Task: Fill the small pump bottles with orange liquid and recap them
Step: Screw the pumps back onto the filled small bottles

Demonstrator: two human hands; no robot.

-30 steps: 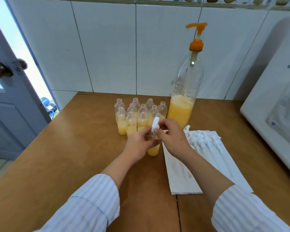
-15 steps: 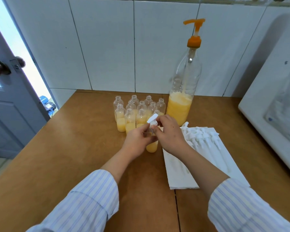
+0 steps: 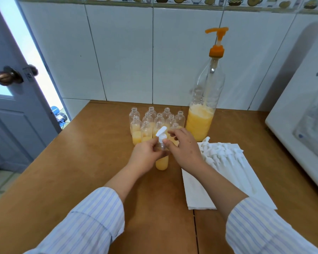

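Note:
A small clear bottle [image 3: 162, 163] holding orange liquid stands on the wooden table [image 3: 92, 162] in front of me. My left hand [image 3: 145, 154] grips its upper body. My right hand [image 3: 184, 149] pinches the collar of the white pump cap [image 3: 161, 134] sitting on its neck. Behind them stands a cluster of several uncapped small bottles [image 3: 147, 123], some part-filled with orange liquid. A tall clear bottle with an orange pump [image 3: 204, 99], about a third full, stands to the right of the cluster.
Several white pump caps [image 3: 222, 154] lie on a white paper sheet [image 3: 200, 191] to my right. A white appliance [image 3: 301, 110] takes up the right edge. A tiled wall runs behind the table. A grey door [image 3: 13, 107] with a knob stands at the left.
The pump head's nozzle has turned on the bottle's neck, from upright to slanting up and to the right. Both hands stay on the same bottle at the same spot.

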